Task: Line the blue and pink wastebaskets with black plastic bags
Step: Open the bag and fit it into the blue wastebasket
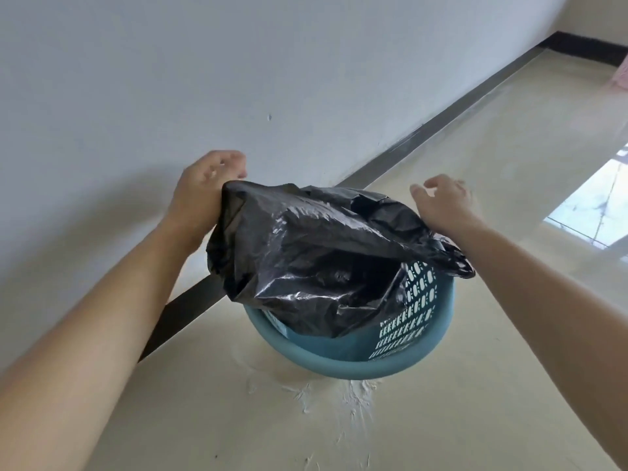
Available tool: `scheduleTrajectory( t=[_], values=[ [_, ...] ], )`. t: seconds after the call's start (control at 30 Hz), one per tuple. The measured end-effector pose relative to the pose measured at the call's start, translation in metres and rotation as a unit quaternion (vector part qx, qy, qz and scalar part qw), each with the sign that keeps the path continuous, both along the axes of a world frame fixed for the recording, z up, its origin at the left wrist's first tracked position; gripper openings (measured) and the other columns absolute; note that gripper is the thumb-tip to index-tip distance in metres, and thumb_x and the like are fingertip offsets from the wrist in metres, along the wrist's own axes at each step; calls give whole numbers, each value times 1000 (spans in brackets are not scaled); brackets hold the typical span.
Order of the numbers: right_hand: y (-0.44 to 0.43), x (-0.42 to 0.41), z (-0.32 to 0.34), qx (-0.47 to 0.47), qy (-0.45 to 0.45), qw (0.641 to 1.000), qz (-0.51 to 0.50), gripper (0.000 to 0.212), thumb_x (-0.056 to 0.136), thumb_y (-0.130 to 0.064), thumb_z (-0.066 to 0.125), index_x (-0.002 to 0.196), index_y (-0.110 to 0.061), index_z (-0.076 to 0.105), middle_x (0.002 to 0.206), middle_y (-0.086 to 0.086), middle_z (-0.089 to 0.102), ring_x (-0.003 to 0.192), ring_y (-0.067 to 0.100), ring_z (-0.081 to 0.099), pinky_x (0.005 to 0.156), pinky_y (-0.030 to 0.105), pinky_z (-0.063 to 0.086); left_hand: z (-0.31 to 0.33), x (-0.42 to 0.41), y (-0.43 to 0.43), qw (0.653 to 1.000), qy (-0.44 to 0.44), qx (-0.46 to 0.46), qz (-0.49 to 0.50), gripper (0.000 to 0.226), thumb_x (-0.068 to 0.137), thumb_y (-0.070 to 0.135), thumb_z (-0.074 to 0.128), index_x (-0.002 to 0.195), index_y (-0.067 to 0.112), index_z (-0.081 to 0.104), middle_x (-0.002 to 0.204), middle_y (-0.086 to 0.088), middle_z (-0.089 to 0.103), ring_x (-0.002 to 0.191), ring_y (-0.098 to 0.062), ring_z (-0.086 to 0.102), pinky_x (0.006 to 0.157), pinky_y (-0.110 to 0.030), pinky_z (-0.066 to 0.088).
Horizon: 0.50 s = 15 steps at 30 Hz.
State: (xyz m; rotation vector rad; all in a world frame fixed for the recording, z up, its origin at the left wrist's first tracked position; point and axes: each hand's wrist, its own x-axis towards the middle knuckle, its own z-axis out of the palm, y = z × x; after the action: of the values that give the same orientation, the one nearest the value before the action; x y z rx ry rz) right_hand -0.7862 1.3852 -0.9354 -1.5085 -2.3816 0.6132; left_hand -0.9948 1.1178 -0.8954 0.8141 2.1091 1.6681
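A blue wastebasket [343,360] with a slotted wall stands on the floor close to the wall. A crumpled black plastic bag [306,253] lies partly inside it and bulges above the rim, lifted highest on the left. My left hand [207,180] is at the bag's raised left edge; the plastic hangs from the heel of the hand and hides the thumb, and the fingers are loosely curled. My right hand [441,203] hovers over the bag's right far edge with fingers spread and nothing in them. The near right rim is uncovered.
A white wall [238,79] with a dark baseboard [424,129] runs diagonally behind the basket. The beige floor [475,334] has white scuff marks in front of the basket. A pink object [620,74] shows at the far right edge.
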Motion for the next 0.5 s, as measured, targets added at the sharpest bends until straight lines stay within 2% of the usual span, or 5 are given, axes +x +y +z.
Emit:
scheduleTrajectory(
  t=[0.07, 0.13, 0.27, 0.4, 0.5],
  values=[
    [-24, 4, 14, 38, 89, 994, 54, 50, 93, -56, 43, 131, -24, 51, 135, 8, 46, 123, 27, 47, 96, 44, 40, 7, 18, -5, 986, 159, -17, -36, 36, 90, 60, 46, 100, 34, 69, 103, 20, 69, 98, 2, 62, 85, -21, 45],
    [-58, 8, 18, 62, 164, 976, 127, 50, 92, -63, 38, 128, -30, 49, 133, 1, 45, 120, 19, 49, 96, 41, 43, -3, 52, -13, 956, 273, -67, -82, 42, 92, 62, 39, 96, 30, 67, 96, 16, 69, 94, -4, 62, 80, -26, 45],
    [-130, 28, 20, 117, 150, 915, 356, 46, 90, -70, 39, 125, -42, 47, 113, -14, 51, 96, 1, 56, 80, 30, 52, -53, 97, -26, 828, 455, -305, -118, 33, 97, 42, 34, 79, 24, 56, 85, 6, 64, 91, -20, 60, 90, -37, 37],
    [-161, 33, 3, 78, -30, 838, 540, 55, 87, -44, 59, 138, -46, 37, 95, -13, 61, 81, 7, 59, 67, 26, 50, -57, 86, -27, 920, 345, -165, -83, 22, 96, 18, 46, 104, 12, 66, 108, -2, 65, 107, -20, 55, 96, -26, 36],
    [-152, 24, 4, 162, -118, 835, 512, 45, 88, -27, 56, 130, -41, 51, 108, -9, 65, 98, 17, 62, 73, 32, 50, -50, 80, -39, 909, 364, -160, -125, 24, 98, 24, 45, 101, 14, 67, 109, 2, 63, 110, -16, 53, 97, -23, 36]
  ],
)
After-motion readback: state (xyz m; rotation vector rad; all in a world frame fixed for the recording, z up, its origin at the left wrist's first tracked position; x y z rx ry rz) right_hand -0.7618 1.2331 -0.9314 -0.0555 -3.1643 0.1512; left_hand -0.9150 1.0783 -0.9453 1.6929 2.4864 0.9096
